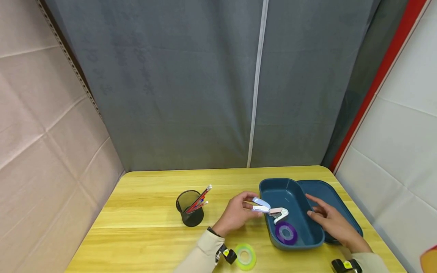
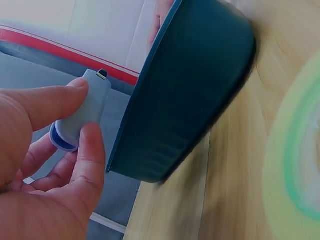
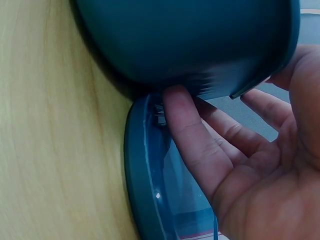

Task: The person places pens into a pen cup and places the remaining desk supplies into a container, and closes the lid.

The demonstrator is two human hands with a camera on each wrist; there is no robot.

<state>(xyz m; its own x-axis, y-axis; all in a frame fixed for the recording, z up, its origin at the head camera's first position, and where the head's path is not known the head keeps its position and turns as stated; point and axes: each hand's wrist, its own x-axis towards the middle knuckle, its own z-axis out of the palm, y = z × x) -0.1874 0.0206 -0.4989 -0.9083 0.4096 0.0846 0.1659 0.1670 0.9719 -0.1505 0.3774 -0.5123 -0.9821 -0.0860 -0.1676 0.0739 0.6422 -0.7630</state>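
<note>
My left hand [image 1: 240, 212] pinches a small light blue stapler [image 1: 261, 204] between thumb and fingers, at the left rim of the dark blue box [image 1: 290, 246]. The left wrist view shows the stapler [image 2: 86, 112] upright, its metal tip at the top, beside the box's outer wall. Inside the box are a pink and white stapler [image 1: 280, 213] and a purple tape roll [image 1: 286, 232]. My right hand [image 1: 332, 223] grips the box's right rim. In the right wrist view its thumb goes over the rim and its fingers [image 3: 187, 122] lie along the outer wall.
A dark blue lid [image 1: 341, 206] lies to the right, partly under the box. A black mesh cup [image 1: 192, 218] with several red pencils [image 1: 199, 201] stands to the left. Near the front edge lies a yellow-green tape roll [image 1: 246, 256]. A grey curtain hangs behind the wooden table [image 1: 143, 212].
</note>
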